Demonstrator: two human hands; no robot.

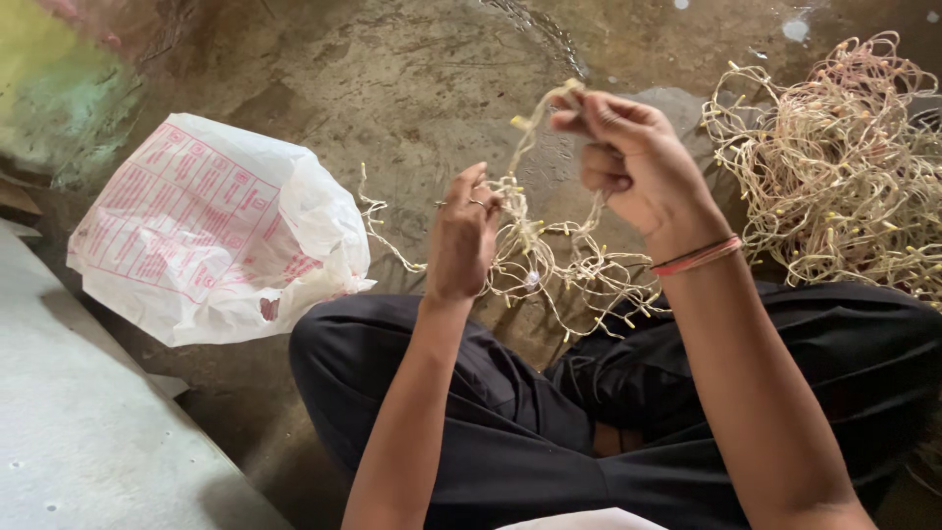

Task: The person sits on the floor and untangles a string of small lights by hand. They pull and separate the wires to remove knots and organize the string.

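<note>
While both hands' fingers pinch the light string (549, 260), the bag (211, 231) lies left; wire heap (834, 167) crowds right.

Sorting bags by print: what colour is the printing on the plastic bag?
Red-pink print on the white plastic bag, seen in the head view.

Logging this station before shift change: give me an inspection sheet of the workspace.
Surface: bare, stained concrete floor; the person sits cross-legged on it.
Job's things: tangled string of small lights, one loop lifted.
Clutter: crumpled white plastic bag with red print beside the left knee.
Grippers: left hand pinches strands; right hand holds the raised loop, with thread bands at the wrist.
Cables: large heap of the same light wire on the right, unsorted.
Surroundings: grey slab at lower left; blurred coloured sheet at upper left.
</note>
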